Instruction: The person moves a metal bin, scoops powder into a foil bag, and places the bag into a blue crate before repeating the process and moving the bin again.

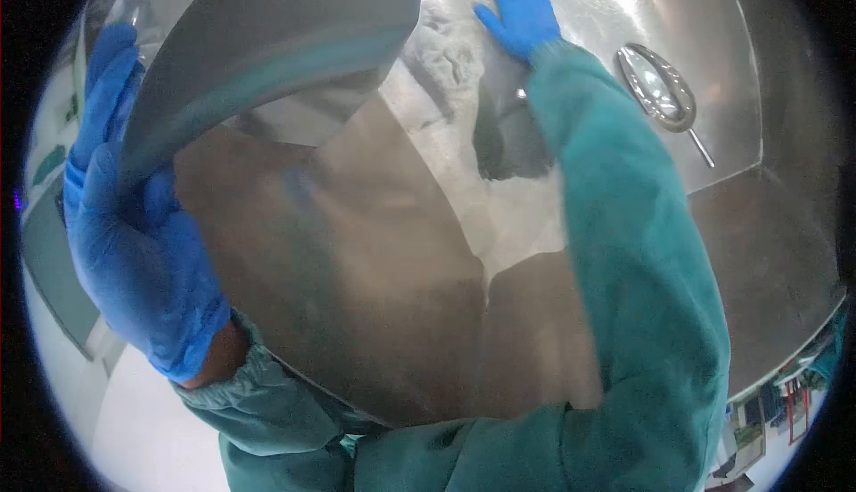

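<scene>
My left hand (147,224), in a blue glove, is at the left with its fingers wrapped round the edge of a curved grey metal panel (285,37). The panel slants across the upper left of the view and hides part of those fingers. Farther off, my right hand (520,10), also gloved in blue, lies flat with outstretched fingers on the inner wall of a large metal hopper (374,296). Pale powder (526,215) coats the hopper's middle, with a clumpy patch just left of my right hand.
To the right of my right arm, a shiny oval metal piece with a thin rod (660,90) lies on the hopper wall. Seams run between the sloping metal faces. Beyond the rim, a red frame (795,410) shows at the lower right.
</scene>
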Tool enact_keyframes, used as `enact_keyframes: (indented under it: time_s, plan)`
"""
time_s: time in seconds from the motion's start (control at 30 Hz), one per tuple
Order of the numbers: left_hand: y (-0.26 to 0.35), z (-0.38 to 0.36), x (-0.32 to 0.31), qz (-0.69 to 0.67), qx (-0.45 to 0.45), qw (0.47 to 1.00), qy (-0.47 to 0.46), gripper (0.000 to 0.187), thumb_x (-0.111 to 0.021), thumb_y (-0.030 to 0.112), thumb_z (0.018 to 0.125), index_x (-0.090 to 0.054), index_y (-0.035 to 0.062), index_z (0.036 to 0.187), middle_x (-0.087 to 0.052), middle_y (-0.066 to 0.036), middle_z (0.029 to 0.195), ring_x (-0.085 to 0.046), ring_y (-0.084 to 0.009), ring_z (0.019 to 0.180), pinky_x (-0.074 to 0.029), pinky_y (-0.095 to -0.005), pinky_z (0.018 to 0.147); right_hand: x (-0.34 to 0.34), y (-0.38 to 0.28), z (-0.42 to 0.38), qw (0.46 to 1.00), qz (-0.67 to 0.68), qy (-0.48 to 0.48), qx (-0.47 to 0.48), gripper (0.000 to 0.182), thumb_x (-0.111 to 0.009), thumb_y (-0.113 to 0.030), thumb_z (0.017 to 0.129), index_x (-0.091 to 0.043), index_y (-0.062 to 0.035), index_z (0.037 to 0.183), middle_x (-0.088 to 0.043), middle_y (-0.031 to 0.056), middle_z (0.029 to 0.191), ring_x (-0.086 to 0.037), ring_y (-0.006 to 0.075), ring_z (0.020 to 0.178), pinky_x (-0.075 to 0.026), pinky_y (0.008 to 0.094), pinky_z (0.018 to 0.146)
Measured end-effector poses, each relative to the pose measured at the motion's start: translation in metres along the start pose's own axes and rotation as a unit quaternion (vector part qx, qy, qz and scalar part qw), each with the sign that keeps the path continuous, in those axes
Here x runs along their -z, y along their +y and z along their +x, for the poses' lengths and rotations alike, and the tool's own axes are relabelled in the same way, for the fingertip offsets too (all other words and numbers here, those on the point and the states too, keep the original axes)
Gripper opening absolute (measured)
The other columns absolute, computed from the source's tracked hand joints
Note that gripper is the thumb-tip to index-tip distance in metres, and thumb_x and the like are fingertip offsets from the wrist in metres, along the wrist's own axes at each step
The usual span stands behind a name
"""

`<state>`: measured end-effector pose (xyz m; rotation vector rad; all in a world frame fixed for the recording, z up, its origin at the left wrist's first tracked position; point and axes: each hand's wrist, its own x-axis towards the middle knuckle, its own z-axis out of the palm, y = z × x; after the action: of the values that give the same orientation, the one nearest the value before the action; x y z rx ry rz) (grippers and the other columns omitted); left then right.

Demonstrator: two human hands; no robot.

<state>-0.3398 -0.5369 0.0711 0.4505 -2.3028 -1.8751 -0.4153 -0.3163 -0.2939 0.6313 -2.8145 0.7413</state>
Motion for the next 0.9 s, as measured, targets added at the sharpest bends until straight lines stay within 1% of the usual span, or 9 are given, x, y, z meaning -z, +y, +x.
enact_keyframes:
  time_s: [0.07,0.27,0.4,0.43,0.47,0.57,0.7,0.77,0.9]
  plan:
    - [0.001,0.003,0.01,-0.107,0.012,0.994,-0.028,0.04,-0.037,0.012,0.089,-0.044,-0.0096,0.122,-0.038,-0.018,0.134,-0.034,-0.0265,0.126,-0.022,-0.0364,0.108,-0.01,-0.053,0.025,0.977,0.085,-0.164,-0.104,0.064,-0.053,-0.042,0.082,-0.03,-0.0122,0.134,-0.035,0.0123,0.136,-0.03,0.0288,0.128,-0.028,0.0429,0.104]
    - [0.015,0.003,0.017,0.127,-0.095,0.985,0.064,0.036,-0.036,0.008,0.089,-0.048,-0.0104,0.117,-0.043,-0.019,0.13,-0.038,-0.0277,0.123,-0.028,-0.0366,0.106,0.019,-0.131,-0.116,0.903,0.263,-0.298,0.16,0.056,-0.057,-0.033,0.081,-0.042,-0.0096,0.129,-0.041,0.0123,0.133,-0.039,0.0269,0.122,-0.031,0.0354,0.103]
    - [0.022,-0.009,0.021,0.186,-0.148,0.969,0.064,0.037,-0.035,0.008,0.089,-0.045,-0.0105,0.12,-0.043,-0.02,0.129,-0.04,-0.0288,0.121,-0.029,-0.0385,0.104,0.021,-0.124,-0.014,0.91,0.195,-0.367,-0.008,0.038,-0.047,-0.03,0.085,-0.052,-0.0021,0.111,-0.051,0.0185,0.118,-0.052,0.0273,0.104,-0.043,0.0389,0.085]
    - [0.026,-0.009,0.021,0.093,-0.111,0.987,0.072,0.038,-0.034,0.008,0.089,-0.042,-0.0106,0.122,-0.042,-0.021,0.129,-0.041,-0.029,0.12,-0.029,-0.0389,0.104,-0.013,-0.115,0.03,0.979,0.128,-0.03,0.156,0.039,-0.043,-0.031,0.087,-0.052,-0.002,0.111,-0.052,0.0178,0.115,-0.051,0.028,0.105,-0.044,0.0422,0.083]
    - [0.031,-0.009,0.02,0.0,-0.073,0.994,0.077,0.04,-0.032,0.008,0.09,-0.039,-0.0107,0.124,-0.041,-0.021,0.13,-0.042,-0.0292,0.119,-0.029,-0.0393,0.104,-0.04,-0.12,0.074,0.972,0.084,0.107,0.191,0.037,-0.045,-0.031,0.087,-0.053,-0.0015,0.109,-0.054,0.0166,0.11,-0.051,0.0288,0.103,-0.045,0.0452,0.08]
    - [0.035,-0.006,0.025,-0.052,-0.043,0.995,0.071,0.041,-0.031,0.008,0.09,-0.036,-0.0109,0.126,-0.041,-0.021,0.13,-0.042,-0.0291,0.119,-0.029,-0.0396,0.104,-0.064,-0.165,0.112,0.982,0.141,-0.089,-0.083,0.036,-0.046,-0.03,0.088,-0.053,-0.0031,0.11,-0.054,0.0164,0.107,-0.052,0.0293,0.102,-0.045,0.0447,0.083]
    - [0.039,-0.021,0.043,0.09,-0.038,0.989,0.11,0.04,-0.033,0.009,0.09,-0.038,-0.0117,0.124,-0.042,-0.021,0.13,-0.044,-0.028,0.118,-0.03,-0.0392,0.103,-0.118,-0.218,0.016,0.9,0.308,0.306,-0.041,0.037,-0.051,-0.02,0.085,-0.049,-0.0051,0.118,-0.052,0.0183,0.114,-0.053,0.0313,0.103,-0.043,0.0405,0.091]
    - [0.042,-0.022,0.044,0.081,-0.059,0.99,0.1,0.04,-0.033,0.009,0.09,-0.039,-0.012,0.123,-0.043,-0.021,0.129,-0.044,-0.0281,0.117,-0.031,-0.039,0.103,-0.011,-0.188,-0.027,0.952,0.223,-0.164,0.131,0.035,-0.046,-0.019,0.088,-0.047,-0.0023,0.119,-0.055,0.0171,0.105,-0.055,0.0313,0.094,-0.045,0.0382,0.084]
    - [0.038,-0.013,0.043,0.088,-0.139,0.986,0.041,0.038,-0.036,0.008,0.089,-0.044,-0.0134,0.119,-0.046,-0.022,0.126,-0.047,-0.0285,0.114,-0.035,-0.038,0.101,0.068,-0.177,-0.138,0.84,0.245,-0.465,0.136,0.042,-0.048,-0.015,0.087,-0.043,-0.007,0.128,-0.048,0.018,0.123,-0.048,0.0318,0.112,-0.036,0.0397,0.098]
